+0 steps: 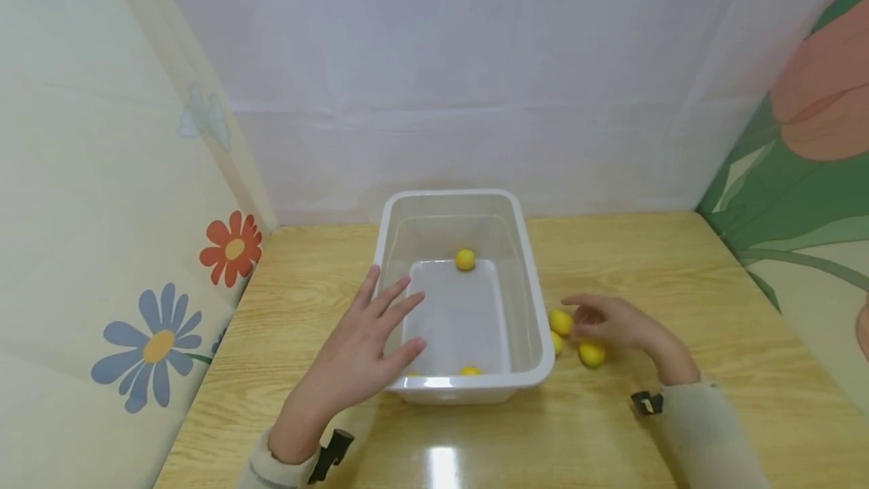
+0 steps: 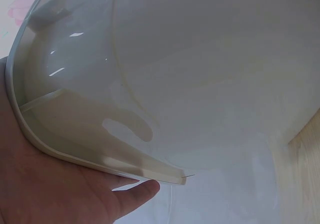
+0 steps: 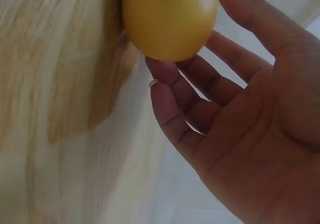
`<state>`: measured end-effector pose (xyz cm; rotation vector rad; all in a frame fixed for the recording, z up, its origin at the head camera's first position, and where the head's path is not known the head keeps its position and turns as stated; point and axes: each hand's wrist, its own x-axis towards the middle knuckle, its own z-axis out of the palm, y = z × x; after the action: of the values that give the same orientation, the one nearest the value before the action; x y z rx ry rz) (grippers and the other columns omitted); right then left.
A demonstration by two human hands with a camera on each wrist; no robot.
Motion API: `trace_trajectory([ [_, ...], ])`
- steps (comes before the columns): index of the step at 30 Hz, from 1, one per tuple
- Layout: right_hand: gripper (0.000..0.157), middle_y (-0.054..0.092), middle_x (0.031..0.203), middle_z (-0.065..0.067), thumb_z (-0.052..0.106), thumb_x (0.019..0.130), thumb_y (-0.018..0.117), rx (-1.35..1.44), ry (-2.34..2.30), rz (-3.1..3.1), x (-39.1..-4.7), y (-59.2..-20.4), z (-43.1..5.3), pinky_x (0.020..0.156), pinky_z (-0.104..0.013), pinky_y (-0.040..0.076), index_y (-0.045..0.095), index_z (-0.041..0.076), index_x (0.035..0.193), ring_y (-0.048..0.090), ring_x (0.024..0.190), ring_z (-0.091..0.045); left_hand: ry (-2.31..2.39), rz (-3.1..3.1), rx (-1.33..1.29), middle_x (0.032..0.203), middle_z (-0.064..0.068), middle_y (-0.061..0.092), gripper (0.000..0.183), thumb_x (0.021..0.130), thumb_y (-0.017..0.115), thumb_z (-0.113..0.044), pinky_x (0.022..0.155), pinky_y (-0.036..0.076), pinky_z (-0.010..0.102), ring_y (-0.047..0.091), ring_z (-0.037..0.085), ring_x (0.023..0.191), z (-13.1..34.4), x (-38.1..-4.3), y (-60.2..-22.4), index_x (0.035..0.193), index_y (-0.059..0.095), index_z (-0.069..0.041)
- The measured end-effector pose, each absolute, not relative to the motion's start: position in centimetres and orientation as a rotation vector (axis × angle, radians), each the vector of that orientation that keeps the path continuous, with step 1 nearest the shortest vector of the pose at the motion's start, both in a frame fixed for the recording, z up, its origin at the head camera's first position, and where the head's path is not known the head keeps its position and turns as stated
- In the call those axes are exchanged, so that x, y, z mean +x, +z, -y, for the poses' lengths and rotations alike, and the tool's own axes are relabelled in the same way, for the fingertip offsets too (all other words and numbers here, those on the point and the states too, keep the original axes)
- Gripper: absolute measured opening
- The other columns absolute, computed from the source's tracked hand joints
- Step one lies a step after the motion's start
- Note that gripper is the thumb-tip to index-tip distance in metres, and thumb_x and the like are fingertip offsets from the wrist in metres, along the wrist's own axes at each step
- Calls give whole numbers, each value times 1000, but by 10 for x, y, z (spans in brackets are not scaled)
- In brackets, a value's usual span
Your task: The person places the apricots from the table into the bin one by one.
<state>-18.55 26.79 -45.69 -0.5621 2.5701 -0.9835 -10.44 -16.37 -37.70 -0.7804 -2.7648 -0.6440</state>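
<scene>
A white plastic tub (image 1: pixel 536 293) stands on the wooden table. My left hand (image 1: pixel 370 345) is spread over its near left rim, thumb and fingers apart. In the left wrist view, the left thumb lies along the tub's rim (image 2: pixel 115 168). To the right of the tub lie several round yellow fruits, among them one (image 1: pixel 560 321) beside my right fingertips and a greenish-yellow one (image 1: pixel 592 355) just below the hand. My right hand (image 1: pixel 611 321) is loosely bent above them. In the right wrist view, a yellow fruit (image 3: pixel 170 21) appears beside the spaced fingers, not enclosed by them.
Inside the tub, a yellow fruit (image 1: pixel 465 259) sits at the far end and another (image 1: pixel 470 370) shows behind the near rim. The wooden table (image 1: pixel 665 262) meets a white cloth backdrop (image 1: pixel 421 81) and patterned side panels.
</scene>
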Motion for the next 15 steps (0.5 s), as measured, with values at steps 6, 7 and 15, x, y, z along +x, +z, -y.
trace_trajectory([
  [6,57,69,115,-12,30,93,74,-558,-965,-2556,-186,-461,-265,91,-53,54,58,3,140,65,104,-28,-639,2761,-785,159,10,41,59,98,61,-47,116,27,65,10,46,154,163,-105,-377,147,55,-16],
  [7,57,69,116,-12,31,92,75,-551,-962,-2556,-186,-461,-264,91,-53,54,58,4,140,65,104,-28,-639,2761,-785,159,10,41,59,98,61,-47,116,26,65,10,45,154,163,-105,-377,147,55,-16],
  [15,50,69,112,-8,29,92,75,-539,-927,-2582,-189,-466,-260,89,-50,53,63,7,135,63,101,-23,-629,2764,-783,160,9,40,59,98,60,-48,116,26,65,8,45,154,164,-104,-378,147,54,-16],
])
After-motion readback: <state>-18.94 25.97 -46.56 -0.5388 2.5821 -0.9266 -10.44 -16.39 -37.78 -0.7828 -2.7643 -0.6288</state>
